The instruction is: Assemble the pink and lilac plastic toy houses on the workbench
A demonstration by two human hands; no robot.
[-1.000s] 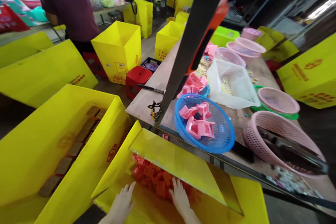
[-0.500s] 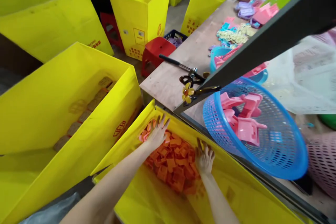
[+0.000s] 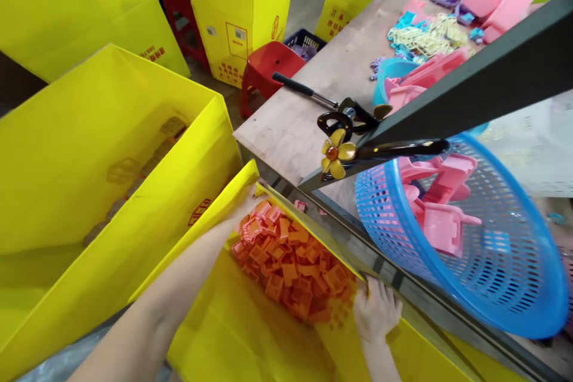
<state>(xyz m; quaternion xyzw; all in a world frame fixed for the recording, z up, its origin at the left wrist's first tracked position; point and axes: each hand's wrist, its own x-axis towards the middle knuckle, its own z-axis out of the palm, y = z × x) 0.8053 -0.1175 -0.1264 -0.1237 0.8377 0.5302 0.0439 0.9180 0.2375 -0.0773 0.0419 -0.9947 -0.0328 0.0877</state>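
In front of me is a yellow box (image 3: 250, 340) with a heap of small orange and pink plastic parts (image 3: 290, 268) inside. My right hand (image 3: 378, 308) is closed over the box's rim on the table side, fingers bent over the edge. At the far corner of the same box, my left hand (image 3: 249, 198) lies against the rim; it is blurred and its fingers are hidden. A few pink pieces (image 3: 301, 206) lie outside the box, in the gap beside the table.
A second yellow box (image 3: 179, 191) stands to the left. On the table (image 3: 286, 131) are a tilted blue basket (image 3: 548, 286) of pink parts and a dark slanted beam (image 3: 483, 71) with flower-trimmed clips (image 3: 333, 152). Behind are a red stool (image 3: 273, 65) and more yellow boxes.
Both hands have left the space over the plastic parts for the box's rim: the left to the far corner, the right onto the table-side edge. The rim now stands away from the table.
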